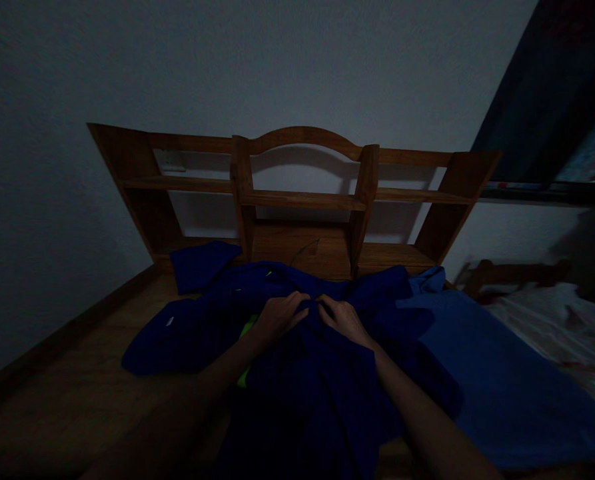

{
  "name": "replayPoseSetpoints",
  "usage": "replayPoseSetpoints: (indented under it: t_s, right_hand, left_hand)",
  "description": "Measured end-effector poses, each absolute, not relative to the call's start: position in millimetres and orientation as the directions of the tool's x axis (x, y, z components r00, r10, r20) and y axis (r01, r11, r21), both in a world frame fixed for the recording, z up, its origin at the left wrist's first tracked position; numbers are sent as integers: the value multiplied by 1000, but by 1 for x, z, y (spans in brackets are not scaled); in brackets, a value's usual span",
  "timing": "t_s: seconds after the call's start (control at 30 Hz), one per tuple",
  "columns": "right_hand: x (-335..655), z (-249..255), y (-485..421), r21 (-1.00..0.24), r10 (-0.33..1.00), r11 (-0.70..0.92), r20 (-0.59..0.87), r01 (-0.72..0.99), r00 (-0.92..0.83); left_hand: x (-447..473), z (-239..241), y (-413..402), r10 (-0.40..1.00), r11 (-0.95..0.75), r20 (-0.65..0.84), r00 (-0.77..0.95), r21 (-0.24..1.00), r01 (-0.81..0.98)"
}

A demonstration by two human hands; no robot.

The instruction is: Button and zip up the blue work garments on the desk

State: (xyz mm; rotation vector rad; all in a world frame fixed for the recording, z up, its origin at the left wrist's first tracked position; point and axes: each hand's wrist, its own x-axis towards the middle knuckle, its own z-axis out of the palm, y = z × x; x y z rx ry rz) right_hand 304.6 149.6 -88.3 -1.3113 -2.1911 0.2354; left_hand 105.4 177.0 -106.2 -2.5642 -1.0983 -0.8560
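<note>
A dark blue garment [307, 373] with a bright green patch [247, 330] lies spread over a wooden desk top [77, 393] in dim light. My left hand [280, 313] rests on the cloth near its middle, fingers curled and pinching a fold. My right hand [342, 319] sits just beside it, fingers bent and gripping the same bunched fabric. The two hands nearly touch. A small white label [170, 321] shows on the garment's left part.
A wooden shelf unit [302, 197] with an arched top stands at the desk's back against a pale wall. A lighter blue cloth [502, 373] lies at right. Beyond it are a wooden chair back [507, 273] and a light patterned bed cover [567, 333]. A dark curtain hangs at upper right.
</note>
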Motion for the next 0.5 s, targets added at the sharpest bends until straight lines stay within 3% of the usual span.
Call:
replayPoseSetpoints:
  t_s: [0.17, 0.5]
  right_hand:
    - [303, -87, 148, -417, 852, 500, 392, 759, -346]
    - [304, -90, 146, -325, 792, 550, 494, 769, -358]
  left_hand:
    - [106, -107, 177, 554, -679, 622, 553, -47, 733]
    - [108, -102, 177, 601, -686, 603, 525, 54, 725]
